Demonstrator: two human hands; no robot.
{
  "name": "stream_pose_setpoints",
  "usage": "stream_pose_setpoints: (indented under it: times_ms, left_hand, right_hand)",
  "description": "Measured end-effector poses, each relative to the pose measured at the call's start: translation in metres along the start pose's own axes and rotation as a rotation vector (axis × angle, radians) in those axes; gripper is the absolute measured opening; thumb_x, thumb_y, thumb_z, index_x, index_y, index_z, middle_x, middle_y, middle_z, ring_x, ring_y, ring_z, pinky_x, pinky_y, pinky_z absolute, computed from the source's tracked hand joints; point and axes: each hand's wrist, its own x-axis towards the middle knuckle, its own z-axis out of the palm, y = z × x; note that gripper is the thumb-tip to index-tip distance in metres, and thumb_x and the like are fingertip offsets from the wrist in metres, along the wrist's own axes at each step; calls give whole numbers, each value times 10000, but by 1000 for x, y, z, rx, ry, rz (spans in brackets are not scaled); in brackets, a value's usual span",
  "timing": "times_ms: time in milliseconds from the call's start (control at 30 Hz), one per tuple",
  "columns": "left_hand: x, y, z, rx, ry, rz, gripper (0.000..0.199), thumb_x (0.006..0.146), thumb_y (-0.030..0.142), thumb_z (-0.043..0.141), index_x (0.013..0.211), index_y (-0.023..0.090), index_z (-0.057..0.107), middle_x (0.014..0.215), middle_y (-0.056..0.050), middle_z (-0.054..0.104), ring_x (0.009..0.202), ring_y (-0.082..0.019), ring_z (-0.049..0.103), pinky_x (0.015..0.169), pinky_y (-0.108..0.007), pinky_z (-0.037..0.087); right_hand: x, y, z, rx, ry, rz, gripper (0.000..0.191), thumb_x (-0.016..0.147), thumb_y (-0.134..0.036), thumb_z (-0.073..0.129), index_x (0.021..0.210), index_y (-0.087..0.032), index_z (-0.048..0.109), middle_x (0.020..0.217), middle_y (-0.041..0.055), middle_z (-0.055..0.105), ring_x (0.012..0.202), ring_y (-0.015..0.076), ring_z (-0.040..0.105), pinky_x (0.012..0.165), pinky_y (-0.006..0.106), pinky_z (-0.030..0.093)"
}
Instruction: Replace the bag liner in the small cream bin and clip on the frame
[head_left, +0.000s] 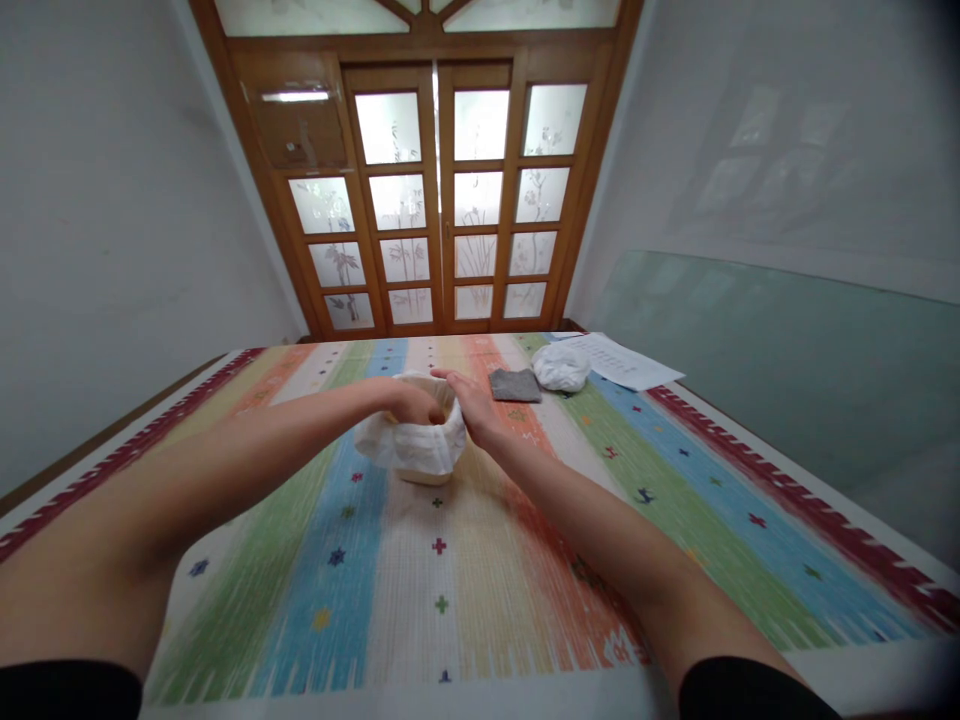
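Now the left hand (417, 403) curls inside the white-lined container (424, 476), grip unclear; the right hand (469, 402), fingers straight, touches its right side. Far-right paper (626, 362) bears illegible print.

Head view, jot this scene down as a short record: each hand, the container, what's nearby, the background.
Left hand: reaching inside the container, fingers partly hidden
Right hand: at the container's right rim
Container: pale, upright, with a white liner folded over its rim
Nearby: gray cloth, white bundle, printed paper
Surface: striped tablecloth
Background: wooden doors with patterned panes
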Motion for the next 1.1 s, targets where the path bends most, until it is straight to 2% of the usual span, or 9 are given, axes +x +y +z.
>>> stream_pose_setpoints:
  times_ms: [100,267,400,500,633,733,833,967,1100]
  left_hand:
    - [-8,-10,-2,-61,-146,-25,280,880,276,618,1083,242,808,1074,-27,819,958,-205,724,860,-287,515]
    - [-15,-5,-5,48,-16,54,243,896,182,584,979,194,812,1011,-45,813,890,-183,698,804,-264,481]
    - [-21,8,-2,145,106,116,244,921,223,598,1044,198,807,1124,-81,803,995,-233,704,875,-305,488]
    - [-22,13,3,180,157,127,313,934,268,609,1194,213,774,1287,-97,757,1115,-267,693,967,-337,485]
    - [-19,14,3,156,237,160,396,963,298,582,1330,234,717,1482,-89,648,1230,-263,654,1037,-338,462]
    - [-17,14,0,155,222,129,320,972,301,574,1212,227,772,1319,-82,741,1134,-243,680,996,-328,469]
    - [-14,14,-4,172,213,97,283,971,272,555,1092,205,802,1154,-84,789,1020,-227,692,912,-317,481]
    - [-6,11,-2,177,243,68,279,947,274,567,1059,207,813,1125,-86,795,991,-230,694,888,-320,487]
    - [1,8,2,159,245,47,282,931,318,592,1060,222,824,1091,-79,803,971,-230,693,879,-317,493]
  right_hand:
    - [-7,-3,4,-10,41,25,330,894,-470,573,1026,-269,797,1296,46,747,1349,263,573,1231,416,326]
    - [-20,-10,5,-104,-5,78,308,924,-460,529,943,-252,757,1064,41,770,1097,264,634,1046,397,456]
    - [-4,-13,-5,-182,5,82,363,956,-520,509,816,-235,686,867,33,714,921,242,621,927,381,475]
    - [19,-11,-12,-166,32,65,337,933,-551,563,887,-243,693,941,23,720,980,239,631,960,386,482]
    - [36,-11,-14,-65,-25,-39,362,877,-522,668,1133,-275,736,1229,28,733,1240,258,602,1112,413,441]
    - [35,-13,-12,61,-123,-10,390,848,-471,697,1174,-266,754,1290,46,739,1268,276,614,1127,434,449]
    - [32,-12,-11,123,-186,91,351,810,-410,698,1100,-231,784,1177,61,781,1130,284,678,1056,448,503]
    - [33,-4,-11,175,-154,153,323,779,-397,689,1035,-231,796,1084,40,798,1028,262,699,985,412,531]
    - [38,11,-13,197,-131,183,351,785,-459,663,1027,-243,797,1064,26,800,1031,248,697,968,394,538]
